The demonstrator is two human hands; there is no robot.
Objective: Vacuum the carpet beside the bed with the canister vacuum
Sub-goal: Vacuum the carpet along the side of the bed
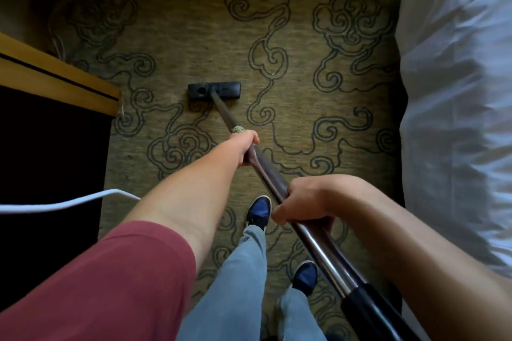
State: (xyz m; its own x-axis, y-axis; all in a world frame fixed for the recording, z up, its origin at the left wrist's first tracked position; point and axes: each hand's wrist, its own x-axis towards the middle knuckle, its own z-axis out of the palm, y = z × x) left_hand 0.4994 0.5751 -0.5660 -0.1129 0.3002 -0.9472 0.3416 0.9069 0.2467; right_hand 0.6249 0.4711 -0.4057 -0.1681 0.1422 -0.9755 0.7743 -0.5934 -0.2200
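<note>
While I stood on the carpet w/ the bed along my right side, I had both hands on the vacuum tube. My left hand was further down the tube, arm stretched out, fingers wrapped round it just below a pale band of tape. My right hand sat closer to my body, higher up the tube, fingers curled over the top and thumb tucked under, a firm grip. The tube ran diagonally from the lower right, where it met a black hose cuff, up past both hands to the floor head. That head lay flat on the carpet, well ahead of my left hand and approx. in the middle of the strip betw. the bed and a wooden cabinet on my left. The carpet was olive-tan w/ dark swirly outlines. A white cord hung across the dark area at left and disappeared behind my left forearm. My feet in blue shoes stood under the tube, one ahead of the other, grey trousers, red sleeve on the left arm.
</note>
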